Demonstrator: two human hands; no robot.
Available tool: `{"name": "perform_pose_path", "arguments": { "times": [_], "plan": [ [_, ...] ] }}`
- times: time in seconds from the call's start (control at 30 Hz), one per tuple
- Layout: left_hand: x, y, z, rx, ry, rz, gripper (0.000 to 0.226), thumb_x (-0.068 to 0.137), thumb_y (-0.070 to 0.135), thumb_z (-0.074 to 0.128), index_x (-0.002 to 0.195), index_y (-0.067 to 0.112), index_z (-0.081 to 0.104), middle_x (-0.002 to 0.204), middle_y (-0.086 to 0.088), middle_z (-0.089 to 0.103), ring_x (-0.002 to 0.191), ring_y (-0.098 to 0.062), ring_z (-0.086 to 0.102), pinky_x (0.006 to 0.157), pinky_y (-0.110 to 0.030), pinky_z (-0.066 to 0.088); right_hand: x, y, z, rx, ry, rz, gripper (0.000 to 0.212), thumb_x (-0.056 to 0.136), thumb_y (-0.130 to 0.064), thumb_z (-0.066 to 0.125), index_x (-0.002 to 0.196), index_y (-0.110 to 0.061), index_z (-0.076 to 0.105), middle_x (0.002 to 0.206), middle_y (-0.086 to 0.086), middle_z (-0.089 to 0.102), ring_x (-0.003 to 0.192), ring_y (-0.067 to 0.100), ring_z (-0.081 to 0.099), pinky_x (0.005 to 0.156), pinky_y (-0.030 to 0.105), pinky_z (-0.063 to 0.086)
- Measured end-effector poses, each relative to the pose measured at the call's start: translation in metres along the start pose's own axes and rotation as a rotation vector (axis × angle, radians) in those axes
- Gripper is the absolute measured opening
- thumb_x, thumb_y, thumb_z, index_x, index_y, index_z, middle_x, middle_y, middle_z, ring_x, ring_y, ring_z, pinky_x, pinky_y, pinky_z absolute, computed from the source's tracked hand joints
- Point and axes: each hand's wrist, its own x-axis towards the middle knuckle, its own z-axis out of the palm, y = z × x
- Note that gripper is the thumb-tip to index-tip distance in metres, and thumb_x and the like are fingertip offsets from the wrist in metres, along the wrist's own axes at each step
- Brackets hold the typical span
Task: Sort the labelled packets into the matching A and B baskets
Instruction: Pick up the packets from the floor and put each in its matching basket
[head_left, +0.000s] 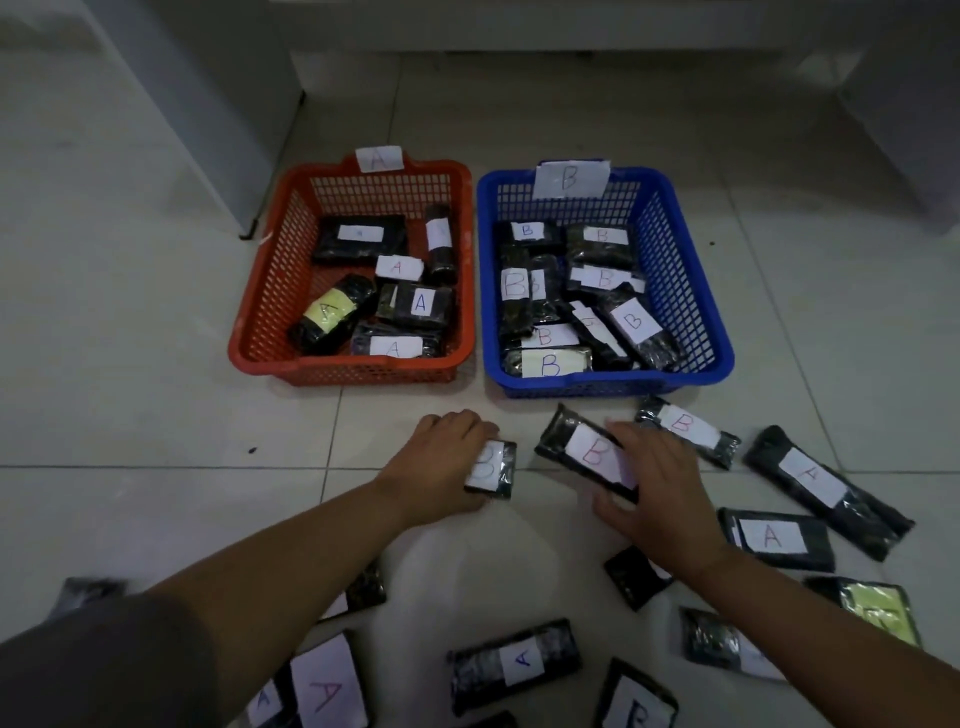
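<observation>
An indoor room, home or workroom not clear: a pale tiled floor (156, 364) with grey grout lines, a white cabinet (208, 119) standing on a small dark foot at left, and a white unit's (519, 26) base along the far edge.

Pale tiled floor (156, 364) fills the frame; a white cabinet (208, 104) stands at upper left, another white unit (909, 104) at upper right

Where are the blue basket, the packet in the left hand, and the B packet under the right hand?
Blue basket (696, 291): head view, on its right wall.
Left-hand packet (491, 467): head view, on its white label.
Right-hand B packet (589, 449): head view, on its label.
</observation>
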Motion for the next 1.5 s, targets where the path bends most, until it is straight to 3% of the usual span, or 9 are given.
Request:
{"name": "perform_pose_path", "arguments": {
  "times": [0.17, 0.27, 0.33, 0.6, 0.83, 1.07, 1.2, 1.3, 1.5],
  "plan": [
    [0.002, 0.017, -0.039, 0.049, 0.301, 0.228, 0.065, 0.067, 0.05, 0.065, 0.12, 0.014, 0.051, 0.109, -0.005, 0.051, 0.098, -0.017, 0.044, 0.082, -0.024, 0.031, 0.062, 0.006, -0.035, 0.101, 0.334, 0.121, 0.056, 0.072, -0.026, 0.06, 0.122, -0.004, 0.048, 0.106, 0.016, 0.058, 0.097, 0.02, 0.045, 0.085, 0.028, 0.031],
    [0.03, 0.034, -0.075, -0.073, 0.493, 0.129, 0.065, 0.067, 0.049, 0.068, 0.12, 0.014, 0.051, 0.109, -0.003, 0.048, 0.099, -0.013, 0.042, 0.082, -0.024, 0.033, 0.099, 0.019, -0.05, 0.105, 0.424, 0.197, 0.055, 0.073, -0.021, 0.066, 0.123, -0.005, 0.05, 0.109, 0.014, 0.059, 0.099, 0.023, 0.05, 0.087, 0.04, 0.039],
    [0.055, 0.036, -0.092, -0.155, 0.564, 0.017, 0.064, 0.066, 0.047, 0.069, 0.119, 0.014, 0.053, 0.108, -0.002, 0.047, 0.099, -0.013, 0.043, 0.083, -0.024, 0.035, 0.119, 0.026, -0.054, 0.09, 0.422, 0.234, 0.055, 0.073, -0.019, 0.069, 0.124, -0.009, 0.05, 0.114, 0.01, 0.059, 0.104, 0.024, 0.052, 0.093, 0.033, 0.031],
    [0.114, 0.029, -0.08, -0.08, 0.248, -0.138, 0.079, 0.069, 0.052, 0.075, 0.136, 0.021, 0.046, 0.117, 0.001, 0.049, 0.111, -0.017, 0.045, 0.088, -0.024, 0.026, 0.174, 0.067, -0.032, -0.074, 0.123, 0.183, 0.053, 0.078, -0.022, 0.068, 0.127, -0.016, 0.05, 0.122, 0.005, 0.059, 0.112, 0.025, 0.052, 0.092, 0.033, 0.025],
    [0.133, 0.023, -0.054, 0.324, 0.06, -0.146, 0.058, 0.075, 0.057, 0.065, 0.119, 0.019, 0.057, 0.114, -0.003, 0.054, 0.105, -0.022, 0.049, 0.088, -0.031, 0.029, 0.206, 0.078, -0.004, -0.01, -0.077, 0.137, 0.052, 0.076, -0.022, 0.071, 0.124, -0.017, 0.053, 0.119, 0.007, 0.062, 0.108, 0.028, 0.054, 0.095, 0.038, 0.035],
    [0.138, 0.021, -0.047, 0.371, 0.037, -0.168, 0.062, 0.075, 0.053, 0.067, 0.126, 0.021, 0.053, 0.123, -0.001, 0.051, 0.114, -0.022, 0.04, 0.095, -0.032, 0.024, 0.224, 0.078, 0.034, -0.066, -0.202, 0.199, 0.034, 0.079, -0.019, 0.069, 0.109, -0.015, 0.054, 0.109, 0.012, 0.062, 0.095, 0.029, 0.057, 0.08, 0.037, 0.048],
    [0.136, 0.019, -0.052, 0.317, -0.014, -0.17, 0.081, 0.077, 0.06, 0.06, 0.143, 0.021, 0.033, 0.136, -0.002, 0.045, 0.124, -0.024, 0.034, 0.106, -0.038, 0.017, 0.23, 0.075, 0.041, -0.074, -0.278, 0.241, 0.024, 0.084, -0.023, 0.064, 0.107, -0.017, 0.062, 0.113, 0.013, 0.062, 0.101, 0.028, 0.056, 0.084, 0.034, 0.046],
    [0.126, 0.017, -0.06, 0.178, 0.052, -0.153, 0.086, 0.078, 0.067, 0.051, 0.146, 0.021, 0.027, 0.138, -0.002, 0.045, 0.128, -0.023, 0.033, 0.11, -0.039, 0.011, 0.214, 0.066, 0.024, 0.022, -0.179, 0.216, 0.023, 0.087, -0.024, 0.061, 0.105, -0.014, 0.069, 0.121, 0.009, 0.062, 0.112, 0.025, 0.052, 0.095, 0.029, 0.038],
    [0.069, 0.032, -0.049, 0.008, 0.458, 0.106, 0.036, 0.089, 0.039, 0.055, 0.121, 0.021, 0.058, 0.108, 0.002, 0.058, 0.107, -0.014, 0.044, 0.09, -0.023, 0.021, 0.084, 0.031, -0.017, 0.258, 0.239, 0.34, 0.021, 0.085, -0.008, 0.061, 0.105, -0.014, 0.063, 0.102, -0.003, 0.06, 0.095, 0.008, 0.048, 0.083, 0.013, 0.035]
  ]
}}
